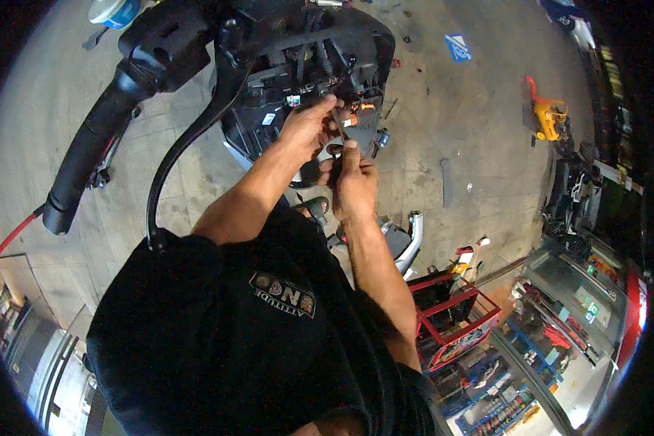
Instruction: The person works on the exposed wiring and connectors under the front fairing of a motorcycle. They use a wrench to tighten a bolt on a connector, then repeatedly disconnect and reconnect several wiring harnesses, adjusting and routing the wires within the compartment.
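Both my hands are over the exposed inner parts of a black motorcycle body (261, 131), among cables and connectors. My left hand (307, 129) is closed, thumb and fingers pinched together near an orange-marked connector (367, 107); what they grip is mostly hidden. Just below and to the right, my right hand (356, 180) is closed with the thumb on top, gripping a slim metal tool (340, 125) that runs up toward the left fingertips. The tool's exact kind is unclear. A black handlebar grip (83, 156) with a long curved lever (189, 142) stands to the left.
Red open-framed cart (454, 320) and a glass-fronted case (581, 291) of tools and parts stand at lower right. A yellow machine (550, 118) sits on the floor at right. A blue-and-white bucket (116, 11) is at upper left; a red hose (14, 236) lies at far left.
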`<state>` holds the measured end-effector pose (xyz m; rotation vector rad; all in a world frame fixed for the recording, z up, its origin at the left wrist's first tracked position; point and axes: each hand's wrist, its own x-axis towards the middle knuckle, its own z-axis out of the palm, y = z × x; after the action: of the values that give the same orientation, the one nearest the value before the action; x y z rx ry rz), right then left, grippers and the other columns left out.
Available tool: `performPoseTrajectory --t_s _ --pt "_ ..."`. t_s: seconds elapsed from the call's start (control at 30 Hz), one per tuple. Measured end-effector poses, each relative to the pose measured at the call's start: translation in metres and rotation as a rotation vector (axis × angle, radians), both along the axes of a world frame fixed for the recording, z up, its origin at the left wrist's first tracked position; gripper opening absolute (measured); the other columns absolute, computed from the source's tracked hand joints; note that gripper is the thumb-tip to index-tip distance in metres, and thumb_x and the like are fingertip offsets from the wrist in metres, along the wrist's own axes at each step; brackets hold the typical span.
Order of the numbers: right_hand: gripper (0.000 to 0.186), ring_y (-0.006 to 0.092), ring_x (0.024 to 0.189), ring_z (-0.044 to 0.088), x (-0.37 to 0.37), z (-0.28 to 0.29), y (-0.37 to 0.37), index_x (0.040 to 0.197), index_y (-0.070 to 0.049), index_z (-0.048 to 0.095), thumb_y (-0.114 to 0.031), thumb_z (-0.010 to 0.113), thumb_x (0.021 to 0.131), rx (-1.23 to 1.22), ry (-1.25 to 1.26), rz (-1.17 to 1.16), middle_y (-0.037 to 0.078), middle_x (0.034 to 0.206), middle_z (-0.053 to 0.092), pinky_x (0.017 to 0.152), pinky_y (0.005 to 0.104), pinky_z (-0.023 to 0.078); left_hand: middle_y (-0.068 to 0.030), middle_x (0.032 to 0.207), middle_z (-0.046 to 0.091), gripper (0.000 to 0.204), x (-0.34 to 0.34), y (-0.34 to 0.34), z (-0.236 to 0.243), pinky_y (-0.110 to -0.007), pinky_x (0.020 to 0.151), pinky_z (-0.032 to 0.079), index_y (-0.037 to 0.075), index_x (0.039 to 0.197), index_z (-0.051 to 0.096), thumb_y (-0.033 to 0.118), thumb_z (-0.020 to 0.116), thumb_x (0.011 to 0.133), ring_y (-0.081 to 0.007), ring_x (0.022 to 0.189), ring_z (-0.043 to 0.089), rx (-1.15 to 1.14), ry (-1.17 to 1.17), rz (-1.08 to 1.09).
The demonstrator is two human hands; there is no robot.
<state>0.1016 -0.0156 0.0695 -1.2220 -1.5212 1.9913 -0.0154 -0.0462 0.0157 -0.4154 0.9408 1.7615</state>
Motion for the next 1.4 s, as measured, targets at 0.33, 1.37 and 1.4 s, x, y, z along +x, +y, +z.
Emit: performPoseTrajectory --t_s 0.33,1.37,1.4 --pt "0.022 0.0314 0.069 0.059 0.009 0.018 0.055 0.089 -0.003 0.062 -0.022 0.070 0.080 1.386 -0.191 0.710 0.012 0.082 0.059 0.061 0.0367 0.050 -0.0091 0.080 0.068 0.019 -0.001 0.007 -0.008 -0.029 0.059 0.049 0.004 0.092 0.064 0.023 0.063 0.091 -0.0164 0.066 0.062 0.058 -0.097 0.085" --pt "0.043 0.0313 0.094 0.056 0.019 0.020 0.042 0.113 -0.003 0.061 -0.011 0.074 0.073 1.336 -0.201 0.625 0.011 0.105 0.058 0.078 0.0404 0.050 -0.0048 0.078 0.066 0.017 0.000 0.008 -0.014 -0.028 0.058 0.045 0.008 0.091 0.065 0.024 0.065 0.089 -0.0114 0.060 0.050 -0.006 -0.041 0.065" --pt "0.038 0.0312 0.093 0.056 0.020 0.020 0.049 0.108 -0.003 0.061 -0.011 0.072 0.072 1.401 -0.174 0.703 0.011 0.103 0.058 0.076 0.0398 0.049 -0.0050 0.077 0.066 0.016 -0.001 0.007 -0.014 -0.028 0.060 0.045 0.008 0.090 0.065 0.024 0.065 0.089 -0.0116 0.061 0.052 0.006 -0.024 0.045"
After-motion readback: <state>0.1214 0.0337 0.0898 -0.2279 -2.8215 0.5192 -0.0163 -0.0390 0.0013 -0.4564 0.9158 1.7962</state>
